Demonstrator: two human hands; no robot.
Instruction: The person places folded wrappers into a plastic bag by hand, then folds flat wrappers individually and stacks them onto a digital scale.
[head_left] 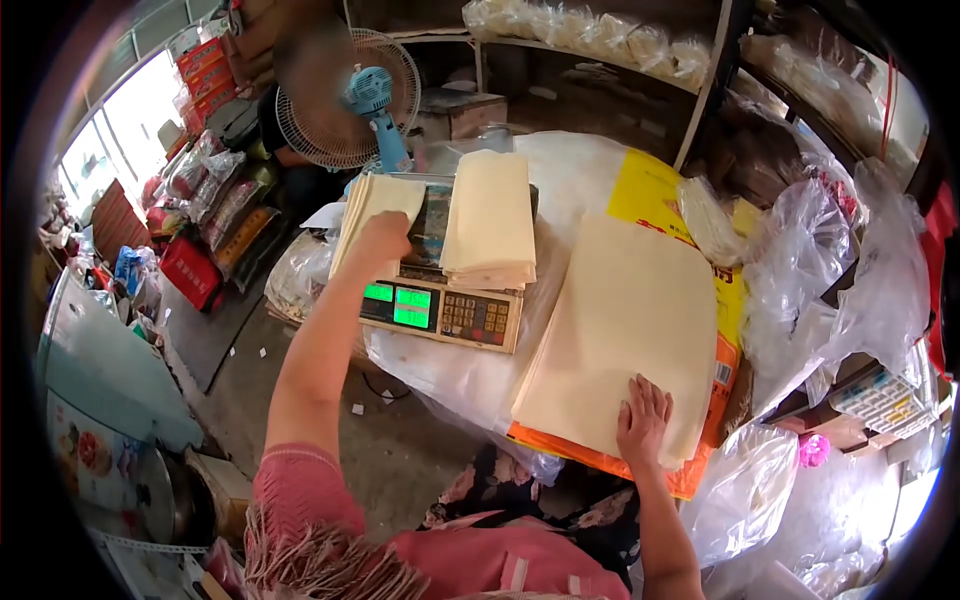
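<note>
My left hand (385, 238) reaches over a digital scale (487, 318) and is closed at the edge of a folded stack of thin cream sheets (362, 215), its fingertips partly hidden. Beside this stack, also on the scale, rests a second folded bundle of cream sheets (492, 215). Its green displays (412, 306) are lit. To the right lies a tall, flat pile of large cream sheets (635, 310). My right hand (645, 418) rests flat near the front right edge of that pile, fingers stretched out.
A yellow and orange printed sack (640, 185) lies under the large pile. Behind the scale stands a blue fan (370, 90), with a person (300, 170) partly hidden behind it. Clear plastic bags (800, 260) hang at right. Shelves with bagged goods (590, 35) line the back.
</note>
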